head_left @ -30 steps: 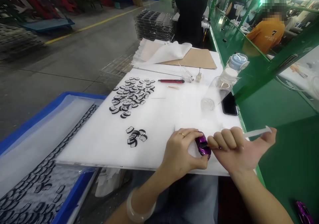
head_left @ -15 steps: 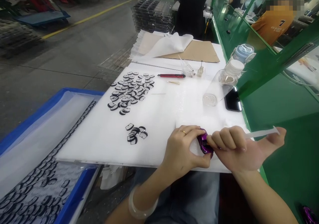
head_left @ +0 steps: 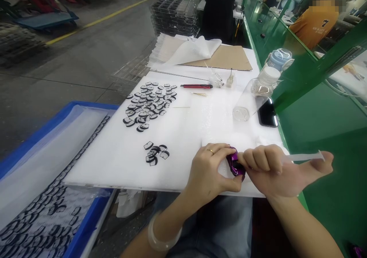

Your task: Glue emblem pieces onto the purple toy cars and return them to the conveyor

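Note:
A glossy purple, curved part (head_left: 235, 167) with a dark recess is held just above the near edge of the white table. My left hand (head_left: 207, 176) grips it between thumb and fingers. Beside it, my right hand (head_left: 276, 174) is closed round a syringe (head_left: 305, 156); only its translucent plunger shows, with my thumb at the outer end. The barrel and tip are hidden by my fingers, which are close to the purple part. Left of my hands lies a small pile of black-rimmed clear pieces (head_left: 155, 153), and farther off a larger spread of them (head_left: 150, 105).
A red-and-black cutter (head_left: 196, 86), thin sticks (head_left: 200, 94), a clear bottle (head_left: 254, 97) and a phone (head_left: 268, 114) lie on the table (head_left: 114, 166). Cardboard (head_left: 232, 58) covers its far end. A blue tray (head_left: 83, 227) stands left, a green partition (head_left: 323, 124) right.
My right thumb and the plunger end have shifted slightly outward to the right. Both hands keep their hold, and the purple part stays nearly in place.

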A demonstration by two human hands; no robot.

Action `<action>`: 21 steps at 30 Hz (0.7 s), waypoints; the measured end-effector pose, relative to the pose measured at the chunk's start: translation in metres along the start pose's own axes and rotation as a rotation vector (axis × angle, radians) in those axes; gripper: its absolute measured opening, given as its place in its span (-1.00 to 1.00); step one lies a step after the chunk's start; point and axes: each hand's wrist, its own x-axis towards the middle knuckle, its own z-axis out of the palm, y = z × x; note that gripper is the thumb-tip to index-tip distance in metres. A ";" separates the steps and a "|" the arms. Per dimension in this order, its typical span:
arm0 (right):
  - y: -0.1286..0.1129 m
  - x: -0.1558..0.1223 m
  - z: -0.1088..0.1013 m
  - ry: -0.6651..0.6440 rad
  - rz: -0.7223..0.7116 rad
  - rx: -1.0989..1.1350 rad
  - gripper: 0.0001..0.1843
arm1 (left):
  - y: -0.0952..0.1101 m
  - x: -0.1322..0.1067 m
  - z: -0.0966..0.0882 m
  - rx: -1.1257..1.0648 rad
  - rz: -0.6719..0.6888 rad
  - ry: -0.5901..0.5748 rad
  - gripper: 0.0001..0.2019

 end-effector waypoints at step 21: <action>-0.007 -0.020 -0.003 -0.041 -0.011 -0.346 -0.48 | -0.001 0.000 0.001 0.030 0.010 -0.003 -0.52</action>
